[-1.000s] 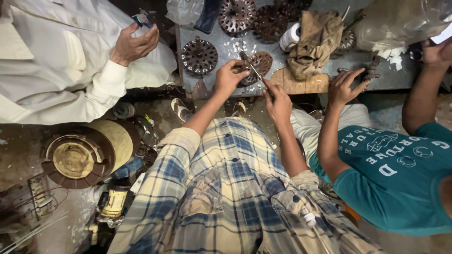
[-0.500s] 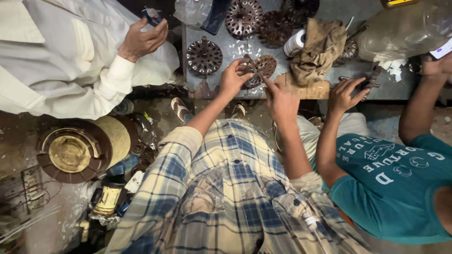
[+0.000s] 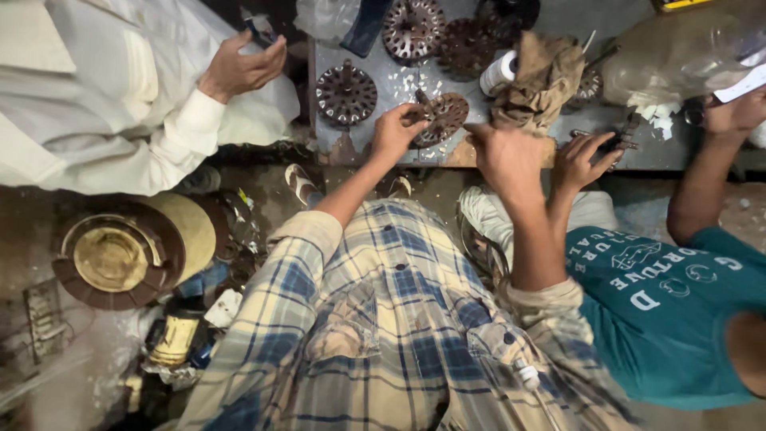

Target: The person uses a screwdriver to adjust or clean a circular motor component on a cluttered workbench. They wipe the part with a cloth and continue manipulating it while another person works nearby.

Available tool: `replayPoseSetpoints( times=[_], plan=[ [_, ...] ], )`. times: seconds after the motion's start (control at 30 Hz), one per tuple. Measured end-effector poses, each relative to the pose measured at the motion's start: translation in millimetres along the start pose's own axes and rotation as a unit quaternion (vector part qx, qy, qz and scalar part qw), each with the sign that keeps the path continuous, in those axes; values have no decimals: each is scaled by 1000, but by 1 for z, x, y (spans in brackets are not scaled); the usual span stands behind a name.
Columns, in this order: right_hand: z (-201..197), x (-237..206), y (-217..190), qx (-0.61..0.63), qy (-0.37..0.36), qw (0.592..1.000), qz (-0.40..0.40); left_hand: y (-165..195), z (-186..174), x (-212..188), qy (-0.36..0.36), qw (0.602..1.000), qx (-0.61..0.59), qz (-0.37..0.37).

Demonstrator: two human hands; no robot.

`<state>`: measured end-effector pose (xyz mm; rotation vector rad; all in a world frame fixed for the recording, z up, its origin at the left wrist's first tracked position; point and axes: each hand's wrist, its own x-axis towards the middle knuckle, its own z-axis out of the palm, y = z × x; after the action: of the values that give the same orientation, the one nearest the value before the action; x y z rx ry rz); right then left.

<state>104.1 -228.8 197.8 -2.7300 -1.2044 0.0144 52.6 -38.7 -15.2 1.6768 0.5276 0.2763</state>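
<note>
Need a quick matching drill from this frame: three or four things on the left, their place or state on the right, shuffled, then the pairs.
1. left hand
2. right hand
3. crumpled brown cloth
4. round brass-coloured drum

a. on the floor, far left of the checked shirt
b. on the grey tabletop, beside a white spool
c. raised, nothing visibly gripped
d. on the dark slotted metal disc

Pairs: 1-d, 2-c, 3-b, 4-a

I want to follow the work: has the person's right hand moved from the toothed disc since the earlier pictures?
Yes. The right hand has drawn right, off the toothed disc toward the brown rag; the left hand remains there.
</note>
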Motion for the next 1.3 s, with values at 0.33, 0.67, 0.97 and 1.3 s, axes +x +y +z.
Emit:
replayPoseSetpoints(
  times=[0.33, 0.67, 0.97, 1.3],
  plan=[
    [31, -5, -13, 6, 31, 999, 23, 5, -1, -4, 6, 1000, 1, -9],
    [58, 72, -2, -145, -127, 968, -161, 14, -1, -4, 20, 999, 46, -5],
    [7, 24, 25, -43, -184, 978, -86, 16, -7, 3, 19, 998, 55, -12],
    [28, -3, 0, 65, 27, 997, 14, 5, 3, 1, 5, 999, -44, 0]
  ],
)
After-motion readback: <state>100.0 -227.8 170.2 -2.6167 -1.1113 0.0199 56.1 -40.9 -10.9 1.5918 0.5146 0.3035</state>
